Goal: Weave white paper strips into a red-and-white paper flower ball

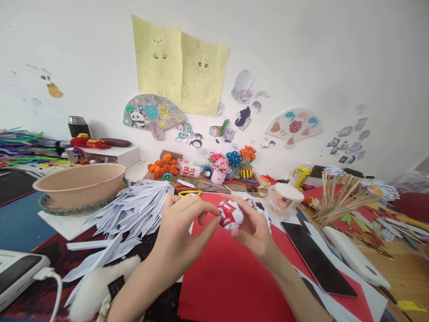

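Both my hands meet over a red paper sheet (228, 277) at the middle of the table. Between them is a small red and white folded paper ball (230, 214). My left hand (182, 232) pinches its left side with thumb and fingers. My right hand (254, 228) cups and grips it from the right and below. The ball is held a little above the sheet.
A pile of white folded paper strips (130, 210) lies to the left, beside a tan bowl (80, 183). A black phone (317, 259) and a white remote-like object (355, 259) lie to the right, with wooden sticks (338, 197) and a lidded plastic cup (283, 199). Paper flowers (231, 165) stand at the wall.
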`<state>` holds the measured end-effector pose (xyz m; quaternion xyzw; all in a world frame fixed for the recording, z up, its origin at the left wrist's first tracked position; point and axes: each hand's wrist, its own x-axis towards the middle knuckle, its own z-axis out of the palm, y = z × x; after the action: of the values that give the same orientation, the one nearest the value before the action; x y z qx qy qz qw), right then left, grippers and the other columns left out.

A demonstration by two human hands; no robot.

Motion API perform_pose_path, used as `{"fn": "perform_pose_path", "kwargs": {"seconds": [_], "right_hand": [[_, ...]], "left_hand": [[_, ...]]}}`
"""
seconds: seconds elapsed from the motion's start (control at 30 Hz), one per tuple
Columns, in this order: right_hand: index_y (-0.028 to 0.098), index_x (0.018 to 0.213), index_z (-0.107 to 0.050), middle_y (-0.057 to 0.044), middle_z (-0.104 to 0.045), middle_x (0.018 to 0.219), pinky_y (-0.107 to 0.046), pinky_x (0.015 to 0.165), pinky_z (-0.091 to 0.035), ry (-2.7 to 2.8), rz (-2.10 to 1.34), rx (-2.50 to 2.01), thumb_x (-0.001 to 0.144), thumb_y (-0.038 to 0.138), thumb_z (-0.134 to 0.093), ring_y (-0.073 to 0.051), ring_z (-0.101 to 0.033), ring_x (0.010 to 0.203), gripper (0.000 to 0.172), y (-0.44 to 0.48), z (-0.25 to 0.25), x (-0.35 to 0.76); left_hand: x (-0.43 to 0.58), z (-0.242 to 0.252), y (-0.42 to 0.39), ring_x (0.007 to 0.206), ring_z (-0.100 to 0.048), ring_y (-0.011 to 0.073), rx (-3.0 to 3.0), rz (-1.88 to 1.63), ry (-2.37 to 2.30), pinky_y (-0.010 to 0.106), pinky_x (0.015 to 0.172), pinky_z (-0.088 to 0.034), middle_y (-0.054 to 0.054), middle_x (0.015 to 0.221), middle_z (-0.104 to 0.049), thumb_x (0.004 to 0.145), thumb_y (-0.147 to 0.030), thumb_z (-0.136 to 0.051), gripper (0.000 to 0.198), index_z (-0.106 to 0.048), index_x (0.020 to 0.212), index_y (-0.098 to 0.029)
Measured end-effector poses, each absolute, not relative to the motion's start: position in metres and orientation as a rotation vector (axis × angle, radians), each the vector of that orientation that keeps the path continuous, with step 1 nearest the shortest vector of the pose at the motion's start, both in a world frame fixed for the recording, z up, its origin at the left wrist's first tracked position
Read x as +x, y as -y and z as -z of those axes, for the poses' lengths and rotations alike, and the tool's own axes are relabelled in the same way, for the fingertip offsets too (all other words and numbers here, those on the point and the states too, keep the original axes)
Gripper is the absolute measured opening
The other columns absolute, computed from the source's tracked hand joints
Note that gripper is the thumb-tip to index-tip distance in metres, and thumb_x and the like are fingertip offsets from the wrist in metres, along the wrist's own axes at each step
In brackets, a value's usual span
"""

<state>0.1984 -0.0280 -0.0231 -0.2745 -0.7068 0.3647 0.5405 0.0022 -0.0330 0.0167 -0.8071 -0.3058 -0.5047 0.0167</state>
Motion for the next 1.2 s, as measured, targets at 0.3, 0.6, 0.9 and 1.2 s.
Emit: {"fn": "perform_pose_path", "kwargs": {"seconds": [0.3, 0.6, 0.9, 1.2], "right_hand": [[0.031, 0.137, -0.058, -0.011, -0.059, 0.128, -0.041, 0.098, -0.052, 1.745, -0.733, -0.651, 0.086, 0.05, -0.071, -0.03, -0.057, 0.12, 0.056, 0.026, 0.024, 0.199], [0.035, 0.137, -0.058, -0.008, -0.058, 0.132, -0.037, 0.103, -0.048, 1.76, -0.712, -0.645, 0.087, 0.045, -0.073, -0.029, -0.053, 0.128, 0.054, 0.026, 0.025, 0.198], [0.035, 0.136, -0.058, -0.008, -0.057, 0.132, -0.038, 0.103, -0.049, 1.731, -0.715, -0.634, 0.087, 0.043, -0.073, -0.028, -0.053, 0.127, 0.052, 0.028, 0.023, 0.195], [0.035, 0.136, -0.059, -0.008, -0.056, 0.132, -0.035, 0.1, -0.051, 1.67, -0.734, -0.596, 0.087, 0.046, -0.072, -0.027, -0.055, 0.126, 0.052, 0.027, 0.022, 0.197]], "left_hand": [[0.002, -0.016, 0.033, 0.061, -0.053, 0.011, -2.501, 1.534, 0.955, 0.032, 0.067, -0.025, -0.007, 0.065, -0.054, 0.088, -0.012, -0.058, 0.013, -0.064, 0.081, -0.021], [0.002, -0.015, 0.03, 0.06, -0.051, 0.0116, -2.462, 1.483, 0.919, 0.032, 0.067, -0.023, -0.007, 0.064, -0.056, 0.089, -0.013, -0.059, 0.013, -0.064, 0.08, -0.021], [0.008, -0.008, 0.032, 0.055, -0.043, 0.0115, -2.228, 1.477, 0.783, 0.033, 0.065, -0.024, -0.006, 0.06, -0.056, 0.088, -0.007, -0.062, 0.014, -0.063, 0.078, -0.018], [0.009, -0.002, 0.035, 0.058, -0.043, 0.0146, -2.147, 1.408, 0.69, 0.035, 0.065, -0.024, -0.004, 0.057, -0.057, 0.092, -0.008, -0.06, 0.013, -0.069, 0.094, -0.018]]}}
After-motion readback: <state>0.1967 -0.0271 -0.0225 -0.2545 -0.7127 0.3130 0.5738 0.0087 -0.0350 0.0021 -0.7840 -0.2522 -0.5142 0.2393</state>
